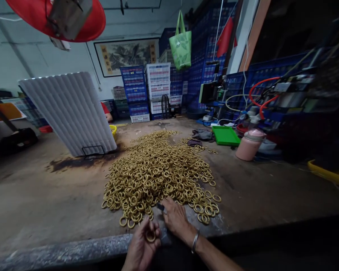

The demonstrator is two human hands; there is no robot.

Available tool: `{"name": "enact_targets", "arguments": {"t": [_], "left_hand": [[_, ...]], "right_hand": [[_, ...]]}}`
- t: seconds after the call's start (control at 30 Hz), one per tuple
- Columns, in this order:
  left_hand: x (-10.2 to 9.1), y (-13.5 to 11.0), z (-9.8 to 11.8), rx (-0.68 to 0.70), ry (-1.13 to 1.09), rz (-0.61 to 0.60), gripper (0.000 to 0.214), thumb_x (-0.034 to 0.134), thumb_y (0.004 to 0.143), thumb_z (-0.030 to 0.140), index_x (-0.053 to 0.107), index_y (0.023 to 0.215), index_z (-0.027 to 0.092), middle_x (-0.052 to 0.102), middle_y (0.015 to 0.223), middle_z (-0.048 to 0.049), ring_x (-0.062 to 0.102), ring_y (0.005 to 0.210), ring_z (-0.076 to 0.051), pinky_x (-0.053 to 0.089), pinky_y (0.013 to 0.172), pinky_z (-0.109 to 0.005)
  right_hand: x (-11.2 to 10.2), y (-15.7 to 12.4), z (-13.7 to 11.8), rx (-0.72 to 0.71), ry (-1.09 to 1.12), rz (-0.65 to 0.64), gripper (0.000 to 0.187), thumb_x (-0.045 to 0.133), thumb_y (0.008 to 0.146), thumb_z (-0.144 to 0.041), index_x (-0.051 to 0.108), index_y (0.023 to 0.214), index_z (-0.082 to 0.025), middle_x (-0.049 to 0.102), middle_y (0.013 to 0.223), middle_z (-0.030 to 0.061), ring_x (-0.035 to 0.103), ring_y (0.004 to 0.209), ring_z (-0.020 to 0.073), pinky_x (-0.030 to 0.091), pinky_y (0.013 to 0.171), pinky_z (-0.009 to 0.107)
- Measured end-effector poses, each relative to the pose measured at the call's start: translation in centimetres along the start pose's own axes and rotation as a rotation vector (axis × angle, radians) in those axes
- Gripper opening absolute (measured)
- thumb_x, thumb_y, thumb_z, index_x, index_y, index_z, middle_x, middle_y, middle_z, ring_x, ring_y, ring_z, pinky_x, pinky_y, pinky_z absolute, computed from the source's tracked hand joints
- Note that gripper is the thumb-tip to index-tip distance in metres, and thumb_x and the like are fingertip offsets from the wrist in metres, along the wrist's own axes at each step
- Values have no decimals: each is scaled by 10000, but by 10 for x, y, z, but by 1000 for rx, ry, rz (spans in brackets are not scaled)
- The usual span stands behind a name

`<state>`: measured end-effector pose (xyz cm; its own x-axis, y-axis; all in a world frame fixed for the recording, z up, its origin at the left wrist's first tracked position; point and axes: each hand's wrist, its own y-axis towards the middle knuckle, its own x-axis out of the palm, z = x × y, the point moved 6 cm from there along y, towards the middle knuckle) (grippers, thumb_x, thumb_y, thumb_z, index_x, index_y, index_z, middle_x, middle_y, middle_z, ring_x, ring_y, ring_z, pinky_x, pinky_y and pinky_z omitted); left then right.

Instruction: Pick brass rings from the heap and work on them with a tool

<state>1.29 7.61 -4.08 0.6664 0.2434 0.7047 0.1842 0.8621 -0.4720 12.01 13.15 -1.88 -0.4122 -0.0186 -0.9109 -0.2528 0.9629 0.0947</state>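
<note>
A wide heap of brass-coloured rings [158, 169] is spread over the table in front of me. Near the table's front edge, my left hand [143, 242] is turned palm up, its fingers curled around one ring [150, 236]. To its right, my right hand [175, 216] reaches to the near edge of the heap, palm down. Something small and dark [160, 206] shows at its thumb and fingers; I cannot make out what it is. A metal bangle [195, 241] circles the right wrist.
A tall ribbed white panel [70, 113] stands in a black wire holder at left. Toward the right are a green tray [226, 135], dark cloths [202, 134] and a pink bottle [249, 145]. Stacked crates [134, 90] stand behind. A red lamp shade [90, 22] hangs overhead.
</note>
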Motion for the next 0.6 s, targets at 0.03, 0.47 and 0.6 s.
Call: {"name": "enact_targets", "arguments": {"t": [0.03, 0.47, 0.6], "left_hand": [[1, 0, 3, 36, 47, 25, 328, 723, 587, 377, 495, 589, 142, 544, 625, 11, 502, 532, -80, 358, 433, -175], [33, -3, 31, 588, 976, -77, 151, 522, 773, 279, 605, 772, 153, 589, 727, -8, 518, 698, -123, 402, 682, -232], [28, -6, 30, 615, 977, 17, 162, 527, 768, 292, 586, 702, 157, 516, 596, 24, 472, 595, -106, 380, 597, -216]], "right_hand": [[-1, 0, 0, -10, 8, 2, 327, 453, 693, -111, 543, 986, -224, 563, 1017, 48, 546, 860, 173, 366, 704, 254], [-10, -6, 1, 114, 1037, -240, 164, 534, 690, -323, 477, 654, -174, 376, 499, -81, 324, 440, 51, 270, 423, 171], [-5, -10, 2, 211, 1136, -257, 204, 531, 704, -374, 451, 698, -187, 351, 472, -98, 280, 375, 37, 216, 361, 164]]}}
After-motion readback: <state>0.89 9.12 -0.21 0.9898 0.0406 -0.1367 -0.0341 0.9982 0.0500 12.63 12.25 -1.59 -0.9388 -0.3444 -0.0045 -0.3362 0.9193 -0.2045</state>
